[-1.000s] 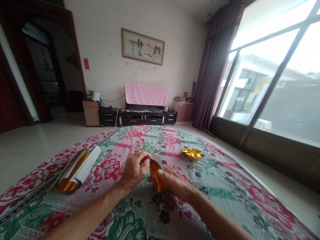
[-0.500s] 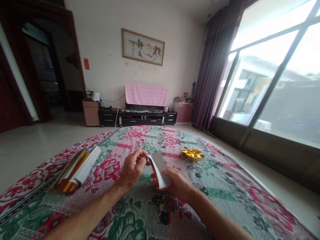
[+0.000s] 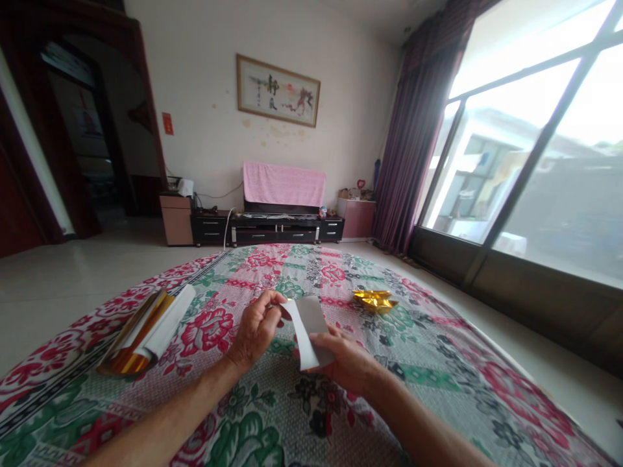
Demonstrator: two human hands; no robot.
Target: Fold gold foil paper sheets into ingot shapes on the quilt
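A folded sheet of paper (image 3: 311,318), grey-white on the faces toward me, is held up between my two hands over the cloth. My left hand (image 3: 259,327) pinches its upper left corner between thumb and fingers. Along the right edge, my right hand (image 3: 343,357) grips it, thumb on the near face and the other fingers partly hidden behind. A white flap curves down the paper's left side. To the right lie shiny gold folded paper ingots (image 3: 376,301). At the left rests a loose roll of gold and white paper sheets (image 3: 146,334).
A flowered cloth (image 3: 233,402) in red, green and grey covers the bed-like surface before me. Beyond it stand a low black cabinet (image 3: 275,235) and a pink towel (image 3: 285,183) draped over a screen. Purple curtains (image 3: 403,155) hang beside the large window.
The white flap has opened leftward and now turns more of its face toward me. Both hands have shifted only slightly and keep their hold.
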